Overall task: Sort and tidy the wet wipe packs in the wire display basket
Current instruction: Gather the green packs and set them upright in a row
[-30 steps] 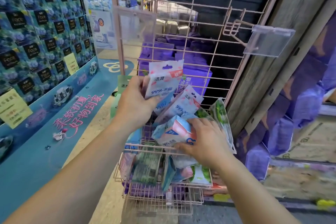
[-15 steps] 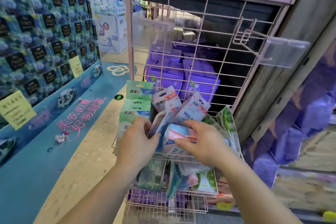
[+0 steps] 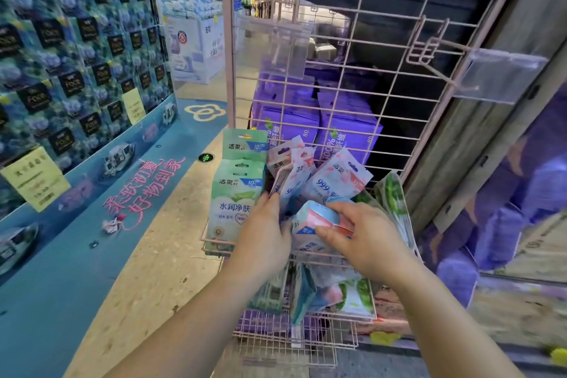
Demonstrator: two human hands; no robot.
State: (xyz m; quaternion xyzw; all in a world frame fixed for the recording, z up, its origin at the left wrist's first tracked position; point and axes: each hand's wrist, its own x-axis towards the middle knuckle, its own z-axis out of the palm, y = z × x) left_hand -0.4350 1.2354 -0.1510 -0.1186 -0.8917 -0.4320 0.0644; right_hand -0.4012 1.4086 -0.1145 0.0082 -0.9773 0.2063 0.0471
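- Wet wipe packs (image 3: 336, 181) stand jumbled in pink wire basket (image 3: 214, 247).
- Left hand (image 3: 264, 236): fingers curled on pink-white packs beside green packs (image 3: 234, 202).
- Right hand (image 3: 365, 239): fingers pinch blue-pink pack (image 3: 316, 216).

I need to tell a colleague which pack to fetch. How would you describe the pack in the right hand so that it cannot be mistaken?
Find the pink wire basket at the foot of the pink grid rack. At its front middle the right hand pinches a small pink and blue pack. Unlike the tall green packs standing at the basket's left, it lies tilted and folded.
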